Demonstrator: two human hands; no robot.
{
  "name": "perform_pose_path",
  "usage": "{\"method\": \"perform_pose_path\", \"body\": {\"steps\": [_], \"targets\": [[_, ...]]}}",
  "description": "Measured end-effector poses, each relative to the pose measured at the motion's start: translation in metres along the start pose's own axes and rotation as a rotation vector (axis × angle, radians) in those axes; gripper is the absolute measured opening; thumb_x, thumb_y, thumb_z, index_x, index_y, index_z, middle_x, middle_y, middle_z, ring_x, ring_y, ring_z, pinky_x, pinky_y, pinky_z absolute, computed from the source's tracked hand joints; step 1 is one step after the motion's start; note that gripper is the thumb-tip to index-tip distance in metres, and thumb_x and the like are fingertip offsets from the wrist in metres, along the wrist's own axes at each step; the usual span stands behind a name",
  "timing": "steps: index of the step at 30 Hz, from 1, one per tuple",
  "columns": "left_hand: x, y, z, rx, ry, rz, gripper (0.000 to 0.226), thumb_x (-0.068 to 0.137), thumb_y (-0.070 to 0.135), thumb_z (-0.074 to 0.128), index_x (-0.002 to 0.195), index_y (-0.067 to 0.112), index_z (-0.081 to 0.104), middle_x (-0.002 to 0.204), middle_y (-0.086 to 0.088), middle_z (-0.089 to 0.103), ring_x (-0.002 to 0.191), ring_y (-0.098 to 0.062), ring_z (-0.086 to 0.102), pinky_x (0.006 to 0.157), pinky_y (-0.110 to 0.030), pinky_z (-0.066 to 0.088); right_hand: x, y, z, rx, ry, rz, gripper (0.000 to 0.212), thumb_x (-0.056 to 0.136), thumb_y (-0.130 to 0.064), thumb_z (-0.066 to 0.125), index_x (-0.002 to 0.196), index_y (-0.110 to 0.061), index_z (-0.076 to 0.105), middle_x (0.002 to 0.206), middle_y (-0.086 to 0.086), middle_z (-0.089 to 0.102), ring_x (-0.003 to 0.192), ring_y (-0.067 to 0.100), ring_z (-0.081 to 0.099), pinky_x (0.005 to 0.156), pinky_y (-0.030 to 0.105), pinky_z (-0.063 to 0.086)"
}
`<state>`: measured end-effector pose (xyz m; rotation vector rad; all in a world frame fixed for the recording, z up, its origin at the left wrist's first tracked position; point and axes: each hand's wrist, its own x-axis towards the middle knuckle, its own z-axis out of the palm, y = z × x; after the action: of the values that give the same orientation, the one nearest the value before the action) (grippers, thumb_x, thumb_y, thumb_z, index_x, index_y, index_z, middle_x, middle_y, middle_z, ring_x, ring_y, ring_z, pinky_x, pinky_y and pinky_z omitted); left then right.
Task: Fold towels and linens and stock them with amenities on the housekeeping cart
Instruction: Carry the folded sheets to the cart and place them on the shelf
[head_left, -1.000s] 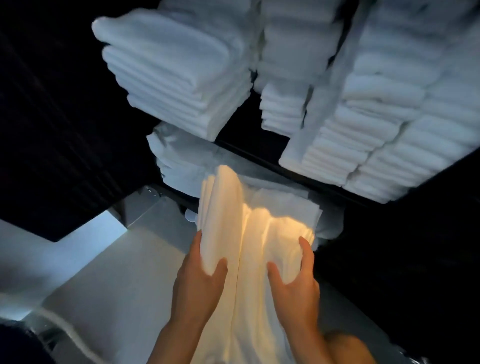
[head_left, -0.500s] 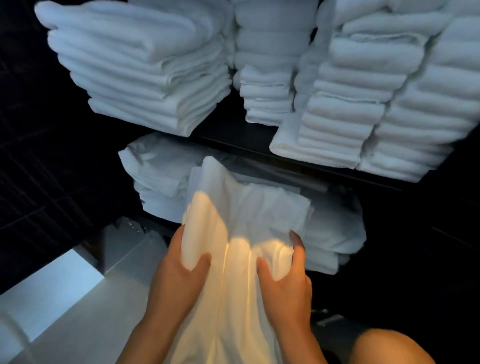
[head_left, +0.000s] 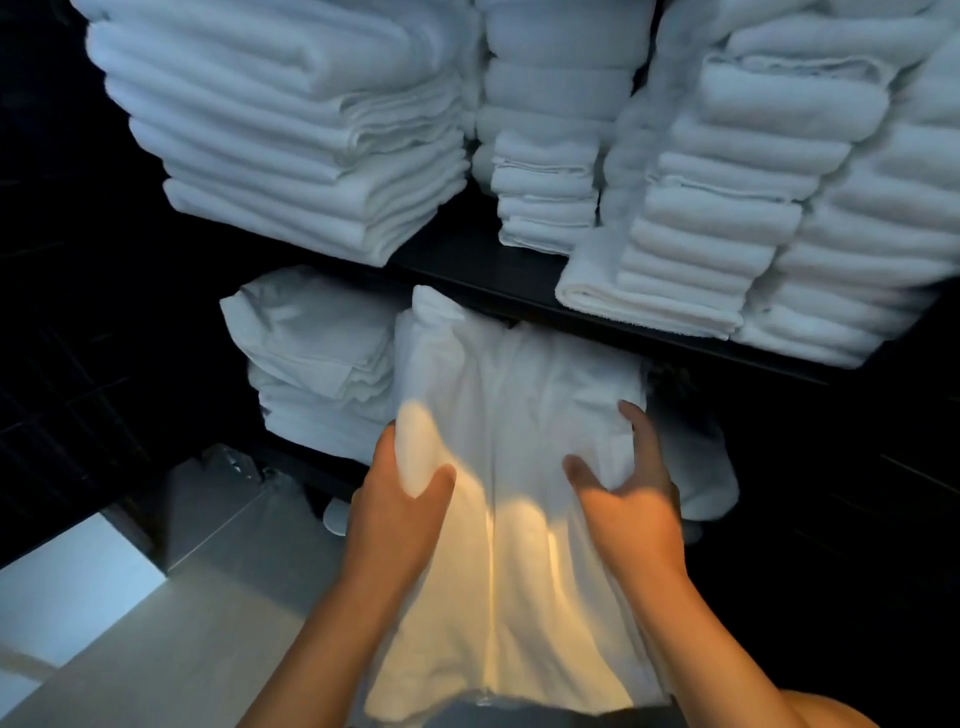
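A folded white linen (head_left: 519, 441) hangs lengthwise between my hands, its far end reaching into the lower shelf opening. My left hand (head_left: 400, 509) grips its left edge, thumb on top. My right hand (head_left: 628, 499) holds the right side, fingers curled around the edge. The near end of the linen drapes toward me in warm light. A pile of folded white sheets (head_left: 317, 358) lies on the lower shelf to the left of it. More white linen (head_left: 701, 467) sits partly hidden behind my right hand.
A dark shelf board (head_left: 493, 275) runs across above the linen. It carries stacks of folded white towels: a wide stack (head_left: 291, 130) at left, a narrow one (head_left: 545, 156) in the middle, taller ones (head_left: 753, 208) at right. Pale floor (head_left: 156, 649) lies at lower left.
The linen has moved forward, its far end now deeper under the upper shelf. Both hands went with it, and the view has come closer to the shelves.
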<state>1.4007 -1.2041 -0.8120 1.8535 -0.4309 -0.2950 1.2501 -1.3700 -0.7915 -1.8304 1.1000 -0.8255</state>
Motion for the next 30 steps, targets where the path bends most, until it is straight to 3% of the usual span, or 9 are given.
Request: {"method": "perform_pose_path", "body": {"steps": [3,5,7,10,13,16,20,26,30], "targets": [[0.007,0.0,0.008,-0.005,0.007,-0.045,0.057,0.082,0.05,0.066,0.135,0.045,0.047,0.107,0.016,0.066,0.097,-0.011,0.064,0.085,-0.042,0.056,0.015,0.004,0.0,-0.002,-0.023,0.019,0.073,0.087,-0.041,0.077,0.136,-0.069,0.033,0.139,-0.01,0.05,0.096,-0.001,0.05,0.074,0.021,0.044],[0.017,0.003,0.013,-0.003,0.01,-0.051,0.054,0.082,0.045,0.069,0.133,0.044,0.051,0.099,0.019,0.066,0.09,-0.007,0.064,0.076,-0.036,0.055,0.024,0.006,0.002,-0.03,-0.006,0.039,0.072,0.086,-0.04,0.078,0.139,-0.063,0.035,0.142,-0.012,0.052,0.087,-0.005,0.049,0.07,0.018,0.041],[0.028,0.01,0.013,-0.007,0.008,-0.04,0.056,0.081,0.042,0.071,0.133,0.046,0.052,0.095,0.021,0.067,0.086,-0.003,0.064,0.069,-0.028,0.052,0.032,0.009,0.005,-0.022,0.024,0.037,0.071,0.085,-0.039,0.079,0.14,-0.057,0.04,0.14,-0.01,0.055,0.091,0.001,0.051,0.078,0.022,0.041],[0.045,0.019,0.01,-0.049,-0.023,-0.024,0.059,0.078,0.044,0.072,0.134,0.044,0.055,0.101,0.018,0.07,0.09,-0.007,0.068,0.074,-0.031,0.056,0.044,0.01,0.006,0.043,0.043,-0.001,0.07,0.084,-0.036,0.081,0.142,-0.049,0.043,0.134,-0.013,0.055,0.109,0.005,0.05,0.089,0.024,0.039],[0.071,0.035,0.014,-0.097,-0.062,0.012,0.049,0.086,0.036,0.075,0.132,0.038,0.06,0.106,0.015,0.072,0.094,-0.009,0.07,0.08,-0.032,0.059,0.069,0.002,0.001,0.127,0.075,-0.057,0.059,0.084,-0.028,0.083,0.136,-0.029,0.055,0.13,-0.011,0.063,0.119,0.009,0.057,0.098,0.028,0.045],[0.108,0.057,0.025,-0.08,-0.079,0.025,0.044,0.089,0.033,0.076,0.13,0.026,0.063,0.106,0.007,0.072,0.098,-0.017,0.07,0.081,-0.032,0.057,0.1,-0.005,-0.003,0.154,0.151,0.007,0.043,0.081,-0.034,0.086,0.114,-0.021,0.061,0.101,-0.009,0.068,0.102,0.02,0.068,0.082,0.029,0.053],[0.142,0.058,0.051,-0.029,-0.115,0.064,0.05,0.087,0.038,0.075,0.132,0.022,0.06,0.111,0.003,0.071,0.099,-0.02,0.069,0.088,-0.039,0.058,0.135,0.004,0.006,0.083,0.207,0.105,0.058,0.079,-0.043,0.085,0.12,-0.007,0.067,0.112,0.014,0.073,0.103,0.032,0.071,0.087,0.041,0.058],[0.173,0.037,0.066,0.221,-0.145,-0.009,0.064,0.091,0.047,0.068,0.143,0.014,0.051,0.133,-0.01,0.064,0.118,-0.029,0.061,0.092,-0.033,0.046,0.15,0.03,0.006,-0.121,0.048,0.189,0.072,0.089,-0.045,0.074,0.146,-0.008,0.049,0.146,0.015,0.057,0.133,0.032,0.055,0.109,0.038,0.045],[0.157,0.021,0.065,0.319,-0.114,0.008,0.079,0.092,0.064,0.057,0.151,0.015,0.035,0.135,-0.014,0.061,0.118,-0.034,0.06,0.085,-0.034,0.044,0.129,0.032,0.005,-0.294,-0.045,0.168,0.101,0.087,-0.057,0.071,0.161,-0.013,0.019,0.159,0.016,0.039,0.142,0.035,0.045,0.114,0.039,0.039]]}}
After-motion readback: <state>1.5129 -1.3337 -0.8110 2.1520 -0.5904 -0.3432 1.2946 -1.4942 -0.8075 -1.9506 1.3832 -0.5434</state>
